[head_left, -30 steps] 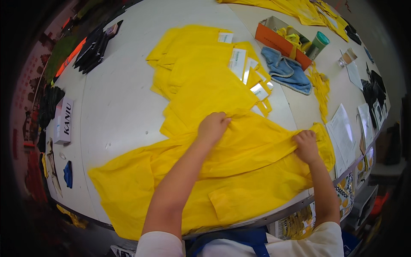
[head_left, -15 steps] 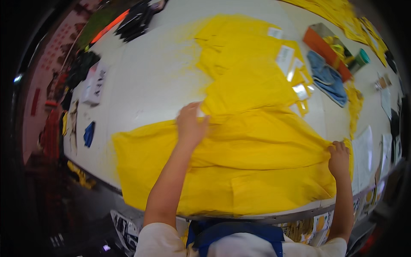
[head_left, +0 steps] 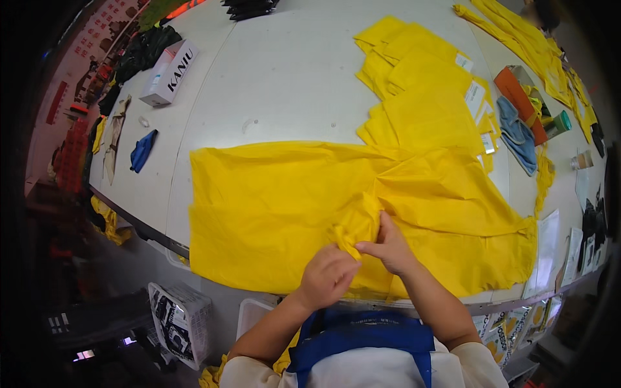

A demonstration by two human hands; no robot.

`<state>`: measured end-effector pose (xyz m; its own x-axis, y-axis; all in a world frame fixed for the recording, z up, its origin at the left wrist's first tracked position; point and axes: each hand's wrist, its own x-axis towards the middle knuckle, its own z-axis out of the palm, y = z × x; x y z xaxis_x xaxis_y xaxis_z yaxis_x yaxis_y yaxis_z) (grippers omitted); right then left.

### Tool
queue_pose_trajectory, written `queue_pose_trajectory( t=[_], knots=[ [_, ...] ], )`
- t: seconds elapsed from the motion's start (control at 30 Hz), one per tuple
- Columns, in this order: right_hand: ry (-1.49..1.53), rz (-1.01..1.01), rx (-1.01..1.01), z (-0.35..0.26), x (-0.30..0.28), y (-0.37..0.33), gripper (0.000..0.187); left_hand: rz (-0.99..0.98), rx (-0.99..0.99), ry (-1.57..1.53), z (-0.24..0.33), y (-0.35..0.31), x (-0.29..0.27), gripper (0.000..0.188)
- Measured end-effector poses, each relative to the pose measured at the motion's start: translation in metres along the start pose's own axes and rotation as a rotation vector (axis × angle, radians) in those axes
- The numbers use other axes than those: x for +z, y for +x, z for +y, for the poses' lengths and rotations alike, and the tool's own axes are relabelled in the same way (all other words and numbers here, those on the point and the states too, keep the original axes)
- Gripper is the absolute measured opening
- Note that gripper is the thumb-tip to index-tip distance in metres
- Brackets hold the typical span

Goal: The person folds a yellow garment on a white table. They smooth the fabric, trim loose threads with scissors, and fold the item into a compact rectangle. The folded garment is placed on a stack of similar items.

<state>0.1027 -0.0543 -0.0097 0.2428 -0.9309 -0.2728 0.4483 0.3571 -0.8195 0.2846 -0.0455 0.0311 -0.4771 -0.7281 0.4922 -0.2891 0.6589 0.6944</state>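
- A large, wide garment of thin, smooth yellow material (head_left: 272, 207) lies along the near edge of the pale, flat-topped table (head_left: 259, 77), in front of the person, with a bunch of it raised between both hands.
- The left hand (head_left: 328, 277) has its fingers curled in and seems to pinch the lower end of that bunch; its fingertips are partly hidden.
- The right hand (head_left: 391, 244) grasps the bunch from its right side, thumb in front, the fingers partly out of sight behind the material.
- Creases run out from the bunch, so a hard tug there could set wrinkles or pull the flat left part askew.
- The garment's far edge meets the overlapping pile of folded yellow pieces with white labels (head_left: 427, 116); dragging the garment could, in my judgement, disturb that pile, and matching colours make a caught layer easy to miss.
- The near edge of the garment reaches the table's rim, close to the blue cloth apron (head_left: 362, 336); a pull toward the body could let material slip over.
- The garment's right end lies near the loose white paper sheets (head_left: 543, 249); a sideways sweep could shift or crumple them.
- If the left pinch is slight, the slick-looking material could slide loose.
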Motion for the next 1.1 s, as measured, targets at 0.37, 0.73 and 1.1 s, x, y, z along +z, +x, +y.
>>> queue_pose_trajectory(
  t=[0.37, 0.73, 1.1],
  knots=[
    [0.301, -0.124, 0.01, -0.026, -0.056, -0.078, 0.075, -0.198, -0.877, -1.025, -0.008, 0.033, 0.019, 0.033],
    [0.094, 0.214, -0.237, -0.027, -0.065, -0.109, 0.04, -0.08, -0.782, -1.083, 0.039, 0.053, 0.035, 0.014],
    [0.016, 0.082, -0.199, -0.045, -0.136, -0.163, 0.046, -0.389, -0.78, -0.894, 0.078, 0.072, 0.086, 0.013]
  ],
)
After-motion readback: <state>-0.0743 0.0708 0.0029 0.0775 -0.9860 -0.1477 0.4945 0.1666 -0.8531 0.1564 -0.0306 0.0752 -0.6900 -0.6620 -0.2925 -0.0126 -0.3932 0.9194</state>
